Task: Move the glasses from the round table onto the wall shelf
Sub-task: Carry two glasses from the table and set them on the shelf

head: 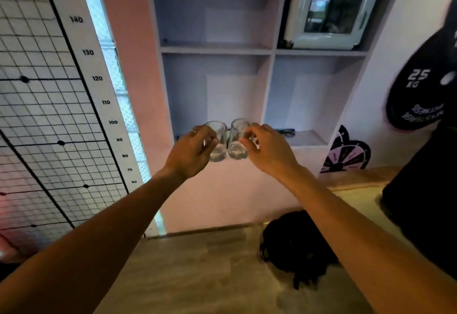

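Two clear drinking glasses are held up side by side in front of the wall shelf (217, 50). My left hand (190, 151) grips the left glass (218, 140). The right glass (237, 140) is gripped by my right hand (268, 149). Both glasses are tilted slightly and nearly touch each other. They hover at the level of the lowest left compartment's front edge, not resting on it. The shelf is a pale recessed unit with several compartments. The round table is out of view.
A height chart (99, 79) and wire grid (37, 116) hang on the left wall. A black cable (286, 132) lies in the lower right compartment. A window (331, 7) fills the upper right one. A black 25 kg weight plate (420, 91) and black bag (296, 244) are right.
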{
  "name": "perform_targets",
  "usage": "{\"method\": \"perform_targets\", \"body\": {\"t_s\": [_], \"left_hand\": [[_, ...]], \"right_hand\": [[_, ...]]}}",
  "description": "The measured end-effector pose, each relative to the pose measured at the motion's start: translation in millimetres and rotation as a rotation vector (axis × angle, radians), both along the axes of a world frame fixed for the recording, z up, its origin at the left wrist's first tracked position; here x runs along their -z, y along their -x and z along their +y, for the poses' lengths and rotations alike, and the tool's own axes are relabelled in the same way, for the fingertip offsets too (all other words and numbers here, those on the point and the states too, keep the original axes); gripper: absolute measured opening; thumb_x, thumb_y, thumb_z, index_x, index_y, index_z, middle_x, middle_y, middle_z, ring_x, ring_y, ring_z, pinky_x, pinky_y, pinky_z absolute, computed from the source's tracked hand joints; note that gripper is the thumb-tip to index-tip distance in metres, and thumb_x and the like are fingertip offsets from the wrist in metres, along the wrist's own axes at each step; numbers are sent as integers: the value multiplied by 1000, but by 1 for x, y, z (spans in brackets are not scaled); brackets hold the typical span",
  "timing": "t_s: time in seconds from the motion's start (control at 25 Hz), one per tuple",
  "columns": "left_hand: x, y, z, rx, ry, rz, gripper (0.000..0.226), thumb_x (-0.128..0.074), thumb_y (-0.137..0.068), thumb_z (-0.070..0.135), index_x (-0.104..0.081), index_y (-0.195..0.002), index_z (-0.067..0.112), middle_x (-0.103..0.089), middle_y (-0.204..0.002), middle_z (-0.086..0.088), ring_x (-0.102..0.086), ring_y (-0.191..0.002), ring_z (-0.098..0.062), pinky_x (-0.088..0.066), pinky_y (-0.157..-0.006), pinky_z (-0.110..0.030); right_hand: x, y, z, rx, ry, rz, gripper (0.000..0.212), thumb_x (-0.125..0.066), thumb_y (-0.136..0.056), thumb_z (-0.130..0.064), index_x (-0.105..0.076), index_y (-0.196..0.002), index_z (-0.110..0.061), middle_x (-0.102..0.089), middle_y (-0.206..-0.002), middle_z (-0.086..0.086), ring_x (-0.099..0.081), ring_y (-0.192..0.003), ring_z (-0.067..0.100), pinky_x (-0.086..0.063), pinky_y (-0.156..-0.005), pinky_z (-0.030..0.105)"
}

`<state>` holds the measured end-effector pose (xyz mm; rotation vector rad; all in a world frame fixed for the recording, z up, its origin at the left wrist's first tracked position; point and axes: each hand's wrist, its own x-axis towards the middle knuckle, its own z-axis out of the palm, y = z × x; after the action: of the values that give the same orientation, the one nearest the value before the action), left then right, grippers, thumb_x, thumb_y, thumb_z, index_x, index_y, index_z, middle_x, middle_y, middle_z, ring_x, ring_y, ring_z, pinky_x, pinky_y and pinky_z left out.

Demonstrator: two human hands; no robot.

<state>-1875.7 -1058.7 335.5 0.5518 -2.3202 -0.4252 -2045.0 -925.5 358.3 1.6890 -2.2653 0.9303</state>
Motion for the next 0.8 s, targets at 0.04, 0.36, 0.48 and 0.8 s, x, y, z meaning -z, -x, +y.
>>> {"method": "perform_targets", "body": {"t_s": [0.04,0.36,0.48,0.8], "left_hand": [[-14,12,-13,-16,14,20,17,-49,-97,32,-54,-105,18,-63,-106,-5,-58,-86,-20,-40,-69,-21],[-124,84,-108,-181,157,147,22,-41,-99,41,-48,-107,22,-61,-96,0,-58,-79,-21,-48,-67,-27],[-157,94,-135,-262,204,191,23,-44,-99,35,-51,-110,16,-59,-99,4,-55,-80,-18,-37,-64,-12],[-194,91,-218,-398,224,186,18,-46,-98,32,-52,-109,18,-66,-104,-1,-57,-84,-19,-38,-65,-16]], "right_hand": [[-15,16,-16,-23,25,17,21,-52,-97,-40,-58,-106,-22,-64,-107,6,-63,-95,24,-56,-83,42],[-133,120,-141,-235,172,75,18,-56,-94,-40,-58,-100,-24,-65,-100,4,-62,-89,22,-54,-78,40],[-166,133,-181,-269,212,101,20,-55,-95,-40,-59,-103,-22,-67,-101,6,-63,-90,24,-54,-80,38],[-190,134,-279,-345,222,64,20,-58,-95,-37,-61,-102,-19,-69,-102,8,-63,-90,25,-49,-75,32]]}}
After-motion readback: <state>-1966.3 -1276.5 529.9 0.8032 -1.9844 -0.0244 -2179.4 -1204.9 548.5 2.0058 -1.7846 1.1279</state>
